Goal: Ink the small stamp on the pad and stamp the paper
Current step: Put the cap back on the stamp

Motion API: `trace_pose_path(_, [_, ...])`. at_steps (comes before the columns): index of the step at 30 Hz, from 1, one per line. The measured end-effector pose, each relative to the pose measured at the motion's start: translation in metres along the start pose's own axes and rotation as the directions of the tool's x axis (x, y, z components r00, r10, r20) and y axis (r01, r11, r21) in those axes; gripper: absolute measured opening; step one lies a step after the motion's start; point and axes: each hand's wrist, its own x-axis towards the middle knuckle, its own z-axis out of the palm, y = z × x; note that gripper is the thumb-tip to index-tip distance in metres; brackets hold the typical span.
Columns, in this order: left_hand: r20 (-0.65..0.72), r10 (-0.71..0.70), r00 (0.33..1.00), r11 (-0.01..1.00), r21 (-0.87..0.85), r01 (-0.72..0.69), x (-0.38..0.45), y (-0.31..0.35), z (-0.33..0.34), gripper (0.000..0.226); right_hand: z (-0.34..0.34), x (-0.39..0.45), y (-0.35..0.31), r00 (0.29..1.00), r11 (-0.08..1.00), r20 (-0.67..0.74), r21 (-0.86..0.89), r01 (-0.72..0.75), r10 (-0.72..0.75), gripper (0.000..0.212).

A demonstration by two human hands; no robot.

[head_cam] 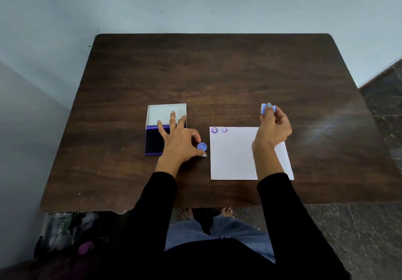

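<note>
Two smiley prints [219, 130] show on the paper [233, 155], at its far left corner, from my head view. Right hand [273, 126] pinches the small stamp [268, 108] between fingertips, held just beyond the paper's far edge, apparently above the table [217, 73]. Left hand [177, 140] rests over the open ink pad [155, 140], fingers spread across pad and lid [166, 112]; thumb and forefinger are loosely around a blue cap [202, 146] between pad and paper. I can't tell if it's actually gripped.
</note>
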Motion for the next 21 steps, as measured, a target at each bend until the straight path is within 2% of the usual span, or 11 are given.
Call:
trace_pose_path(4, [-0.049,0.001,0.999,0.999,-0.043,-0.003,0.001,-0.001,0.002,0.024,0.005,0.000,-0.004,1.000,1.000,0.029,0.018,-0.007,0.006,0.021])
trace_pose_path(7, [-0.123,-0.023,0.992,0.988,-0.152,0.004,0.002,-0.001,-0.002,0.022,0.009,-0.002,-0.008,0.998,0.999,0.063,0.045,-0.012,0.010,0.022])
trace_pose_path(12, [-0.261,-0.121,0.958,0.933,-0.359,0.020,-0.001,-0.004,-0.014,0.021,0.024,-0.020,-0.007,0.967,0.986,0.238,0.121,-0.117,0.086,0.023])
trace_pose_path(17, [-0.346,-0.189,0.919,0.890,-0.455,0.012,-0.008,-0.006,-0.017,0.020,0.043,-0.062,0.007,0.858,0.973,0.474,0.013,-0.232,0.198,0.018])
trace_pose_path(21, [-0.369,-0.236,0.899,0.879,-0.476,0.035,-0.010,-0.012,-0.017,0.021,0.048,-0.085,0.021,0.759,0.975,0.612,-0.142,-0.170,0.221,0.021])
